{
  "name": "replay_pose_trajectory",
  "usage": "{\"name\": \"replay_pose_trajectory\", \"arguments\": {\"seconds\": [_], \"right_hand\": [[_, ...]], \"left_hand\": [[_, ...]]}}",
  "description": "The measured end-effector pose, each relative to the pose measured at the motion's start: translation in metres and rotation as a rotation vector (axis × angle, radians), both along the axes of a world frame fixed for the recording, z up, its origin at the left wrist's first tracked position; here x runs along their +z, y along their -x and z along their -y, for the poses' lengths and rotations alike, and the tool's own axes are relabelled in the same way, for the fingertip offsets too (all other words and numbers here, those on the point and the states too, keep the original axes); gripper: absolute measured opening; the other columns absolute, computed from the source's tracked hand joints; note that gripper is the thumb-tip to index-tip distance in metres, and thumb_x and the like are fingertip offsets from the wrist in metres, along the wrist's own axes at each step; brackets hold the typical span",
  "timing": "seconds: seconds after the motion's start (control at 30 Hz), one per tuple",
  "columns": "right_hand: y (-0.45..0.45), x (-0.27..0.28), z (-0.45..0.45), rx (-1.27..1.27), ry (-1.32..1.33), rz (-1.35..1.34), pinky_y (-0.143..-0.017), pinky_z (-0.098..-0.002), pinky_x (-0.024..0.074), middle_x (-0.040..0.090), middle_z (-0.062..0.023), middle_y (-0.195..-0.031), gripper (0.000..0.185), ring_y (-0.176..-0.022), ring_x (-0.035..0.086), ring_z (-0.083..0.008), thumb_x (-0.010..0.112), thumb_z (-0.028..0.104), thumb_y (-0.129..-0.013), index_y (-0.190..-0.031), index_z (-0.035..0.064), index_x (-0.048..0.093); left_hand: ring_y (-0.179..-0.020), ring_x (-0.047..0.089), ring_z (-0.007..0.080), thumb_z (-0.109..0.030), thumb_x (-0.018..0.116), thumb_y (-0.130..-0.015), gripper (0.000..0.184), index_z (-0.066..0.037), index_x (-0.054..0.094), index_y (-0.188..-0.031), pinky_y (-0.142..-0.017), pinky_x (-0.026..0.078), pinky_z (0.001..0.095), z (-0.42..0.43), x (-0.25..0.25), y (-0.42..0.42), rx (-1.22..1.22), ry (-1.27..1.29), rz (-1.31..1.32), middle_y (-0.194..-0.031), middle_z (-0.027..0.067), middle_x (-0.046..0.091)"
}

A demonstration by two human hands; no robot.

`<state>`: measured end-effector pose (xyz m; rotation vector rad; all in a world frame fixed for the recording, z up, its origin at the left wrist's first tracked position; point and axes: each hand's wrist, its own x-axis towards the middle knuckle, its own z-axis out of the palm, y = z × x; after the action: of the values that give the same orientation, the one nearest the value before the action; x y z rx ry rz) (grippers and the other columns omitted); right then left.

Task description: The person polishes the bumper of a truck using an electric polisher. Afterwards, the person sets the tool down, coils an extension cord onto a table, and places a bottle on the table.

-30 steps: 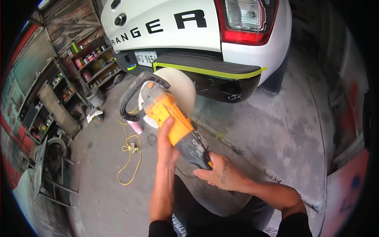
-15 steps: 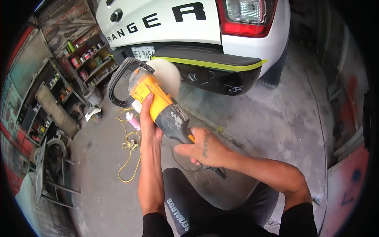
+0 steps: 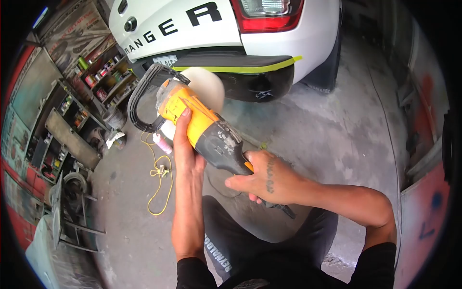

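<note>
In the head view, you are gripping an orange-and-black polisher (image 3: 204, 130) with both hands, and it is hanging in front of you above the floor, between your knees and the truck's rear bumper (image 3: 262, 89). Your left hand (image 3: 186, 151) is wrapping the orange body from beneath, thumb lying along its near side; your right hand (image 3: 272, 178) is closing around the black rear grip, thumb reaching across toward the left. The tool's long axis is running on a slant, from the rear grip at lower right up to the head at upper left, so its front end is pointing forward and to your left. A black loop handle (image 3: 138, 98) is jutting out leftward from that head, while the round white pad (image 3: 208, 89) is facing away from you, its right part overlapping the bumper in sight; you cannot tell from here whether they are touching. Beyond the tool, a pink bottle (image 3: 162, 143) is lying near a yellow cord (image 3: 155, 196) on the floor
</note>
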<state>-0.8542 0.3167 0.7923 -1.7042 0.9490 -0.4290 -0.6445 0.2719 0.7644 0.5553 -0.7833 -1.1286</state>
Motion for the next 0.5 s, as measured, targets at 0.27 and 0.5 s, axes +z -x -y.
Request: {"name": "replay_pose_trajectory", "arguments": {"seconds": [0.27,0.5], "right_hand": [[0.058,0.008,-0.020,0.008,-0.038,0.044,-0.049,-0.0318,0.0503,0.062,-0.0090,-0.065,0.039,-0.052,0.061,-0.0154,0.073,0.030,-0.087,-0.089,-0.0057,0.058],[0.105,0.015,-0.039,-0.011,-0.082,0.041,-0.048,-0.0345,0.0502,0.063,-0.0113,-0.065,0.037,-0.052,0.062,-0.0166,0.070,0.028,-0.085,-0.089,-0.0072,0.059]], "left_hand": [[-0.097,0.071,0.0252,-0.031,0.065,-0.099,0.048,-0.002,0.051,-0.134,-0.085,0.061,0.0399,-0.024,0.011,0.057,0.014,-0.014,0.010,-0.114,0.0144,0.068],[-0.101,0.070,0.0258,-0.034,0.064,-0.099,0.049,-0.002,0.052,-0.135,-0.089,0.060,0.0403,-0.042,0.015,0.101,-0.015,-0.020,0.024,-0.115,0.0154,0.068]]}}
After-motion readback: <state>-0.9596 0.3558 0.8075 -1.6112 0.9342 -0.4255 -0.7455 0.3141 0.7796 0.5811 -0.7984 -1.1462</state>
